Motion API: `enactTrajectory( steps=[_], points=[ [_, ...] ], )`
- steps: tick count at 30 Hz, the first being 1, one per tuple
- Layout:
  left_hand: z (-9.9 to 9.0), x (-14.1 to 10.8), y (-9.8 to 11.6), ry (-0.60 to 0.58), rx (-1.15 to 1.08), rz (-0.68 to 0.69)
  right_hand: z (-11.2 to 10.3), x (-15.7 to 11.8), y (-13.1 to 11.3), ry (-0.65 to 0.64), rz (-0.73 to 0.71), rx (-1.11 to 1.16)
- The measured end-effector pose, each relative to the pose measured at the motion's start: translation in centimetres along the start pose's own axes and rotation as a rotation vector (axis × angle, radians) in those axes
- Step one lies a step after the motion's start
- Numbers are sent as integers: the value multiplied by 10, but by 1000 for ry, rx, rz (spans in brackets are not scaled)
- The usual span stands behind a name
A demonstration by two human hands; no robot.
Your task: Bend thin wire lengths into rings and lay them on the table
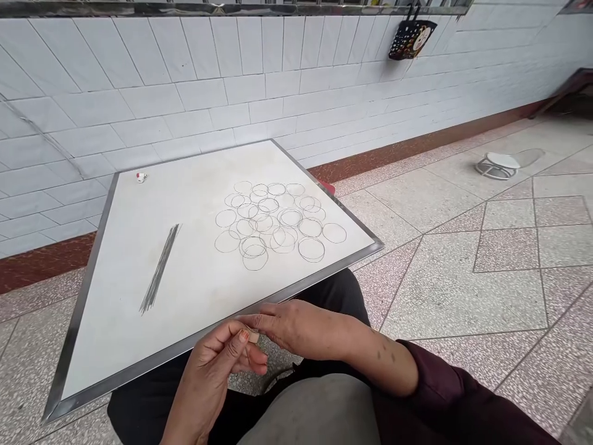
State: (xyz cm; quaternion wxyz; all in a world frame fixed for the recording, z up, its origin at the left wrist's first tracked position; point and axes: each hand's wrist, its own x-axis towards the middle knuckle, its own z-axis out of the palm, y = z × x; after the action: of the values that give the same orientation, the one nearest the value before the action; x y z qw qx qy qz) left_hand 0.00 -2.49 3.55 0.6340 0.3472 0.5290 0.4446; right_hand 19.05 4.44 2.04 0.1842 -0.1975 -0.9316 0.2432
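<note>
My left hand (pixel 217 361) is closed in a pinch, thumb against forefinger, just off the near edge of the table. Beside its thumb tip shows a small beige piece (pixel 253 337); whether it is a held item or a wrap on a finger, I cannot tell. My right hand (pixel 287 324) meets the left one at the fingertips, its fingers bent together and partly hidden. On the white table (pixel 199 284) beyond lie many thin wire rings (pixel 311 250), overlapping in a loose pile. A bundle of straight thin wires (pixel 160 269) lies to the left.
A small white and red object (pixel 141 177) sits at the table's far left corner. The table's metal rim (pixel 296 285) runs above my lap. Behind is a white tiled wall (pixel 199 96) with a dark patterned bag (pixel 411 38) hanging. A low white stool (pixel 498 164) stands on the floor at right.
</note>
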Motion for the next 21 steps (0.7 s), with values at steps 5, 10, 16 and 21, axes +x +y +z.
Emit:
enactTrajectory(
  steps=[5,10,16,21],
  points=[
    [-2,1,-2,16,8,-3,-2,0,0,-23,-6,-54],
    [-1,0,0,46,-37,-22,-4,-1,1,21,-22,49],
    [0,-1,5,89,-2,-48,-6,-2,6,-24,-38,207],
    [-3,1,3,52,49,-82,-5,1,10,-58,-108,189]
  ],
)
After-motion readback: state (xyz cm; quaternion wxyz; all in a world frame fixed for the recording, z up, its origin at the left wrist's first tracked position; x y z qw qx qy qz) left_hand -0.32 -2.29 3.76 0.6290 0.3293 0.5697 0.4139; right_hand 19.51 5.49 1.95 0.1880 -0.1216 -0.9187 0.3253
